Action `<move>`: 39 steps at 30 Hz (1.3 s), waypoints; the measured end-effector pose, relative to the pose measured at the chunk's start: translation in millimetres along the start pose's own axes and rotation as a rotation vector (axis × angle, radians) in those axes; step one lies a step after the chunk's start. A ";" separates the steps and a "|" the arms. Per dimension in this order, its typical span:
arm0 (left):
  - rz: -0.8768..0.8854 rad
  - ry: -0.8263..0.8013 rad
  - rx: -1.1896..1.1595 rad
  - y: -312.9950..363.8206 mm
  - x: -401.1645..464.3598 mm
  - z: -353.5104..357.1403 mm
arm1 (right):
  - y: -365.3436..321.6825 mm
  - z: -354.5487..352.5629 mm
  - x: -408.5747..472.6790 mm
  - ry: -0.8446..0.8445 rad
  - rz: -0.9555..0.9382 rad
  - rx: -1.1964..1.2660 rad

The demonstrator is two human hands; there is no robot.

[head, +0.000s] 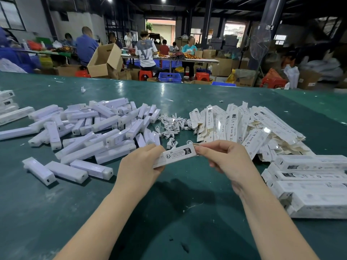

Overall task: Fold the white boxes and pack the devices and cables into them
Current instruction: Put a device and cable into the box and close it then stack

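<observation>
I hold one long white box (177,155) with black print just above the green table (169,212), near its middle. My left hand (139,164) grips the box's left end. My right hand (224,159) pinches its right end, where a brown flap shows at the fingertips. A heap of white devices (90,128) in clear wrap lies to the left. Small coiled white cables (173,126) are piled behind the box. Flat unfolded boxes (244,124) fan out to the right. Several closed boxes (311,184) are stacked at the right edge.
More white boxes (8,106) lie at the far left edge. Beyond the table, several people sit at long tables among cardboard cartons (105,61), blue crates (170,77) and red stools. A standing fan (260,44) is at the back right.
</observation>
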State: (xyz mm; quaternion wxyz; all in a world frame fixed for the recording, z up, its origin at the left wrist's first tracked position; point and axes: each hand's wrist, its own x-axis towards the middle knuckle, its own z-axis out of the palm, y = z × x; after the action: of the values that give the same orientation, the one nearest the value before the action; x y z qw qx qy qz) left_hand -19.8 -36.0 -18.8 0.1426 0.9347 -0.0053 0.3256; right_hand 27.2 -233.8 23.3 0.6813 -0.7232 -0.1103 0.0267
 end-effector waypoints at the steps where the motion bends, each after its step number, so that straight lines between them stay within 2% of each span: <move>1: 0.000 0.001 -0.004 0.7 -0.2 0.4 | 0.7 1.0 -0.1 0.014 -0.006 0.019; 4: -0.005 0.020 -0.018 0.7 -0.4 1.7 | 2.6 7.5 -2.3 0.050 -0.059 0.072; 10: -0.020 0.001 -0.023 -1.2 -0.2 2.2 | 7.3 15.4 -1.8 -0.033 -0.206 -0.169; 14: -0.076 -0.001 -0.107 -2.3 1.0 2.1 | 6.6 16.8 -1.0 -0.074 -0.234 -0.109; 21: -0.068 0.010 -0.161 0.3 1.3 4.9 | 8.3 14.6 -2.0 0.034 -0.404 -0.095; 25: -0.058 0.043 -0.126 -0.4 1.2 4.7 | 10.1 15.5 -1.2 0.068 -0.373 -0.086; 29: -0.108 0.057 -0.073 -3.8 1.8 5.6 | 13.7 23.4 -2.7 -0.051 -0.276 0.037; 33: -0.117 0.019 -0.107 -3.7 2.1 7.8 | 12.9 23.9 -2.3 -0.056 -0.291 0.046; 36: -0.131 -0.005 -0.131 -3.6 2.4 8.6 | 16.0 29.7 -6.0 -0.035 -0.391 0.009; 39: -0.155 -0.001 -0.167 -5.3 1.7 7.6 | 18.7 37.7 -13.3 -0.033 -0.570 -0.156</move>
State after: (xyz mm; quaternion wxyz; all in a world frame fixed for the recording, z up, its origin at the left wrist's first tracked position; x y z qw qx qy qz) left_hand -13.3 -32.8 -24.8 0.2449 0.9173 0.0397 0.3116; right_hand 9.4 -200.3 0.7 0.6018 -0.7126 -0.3218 -0.1628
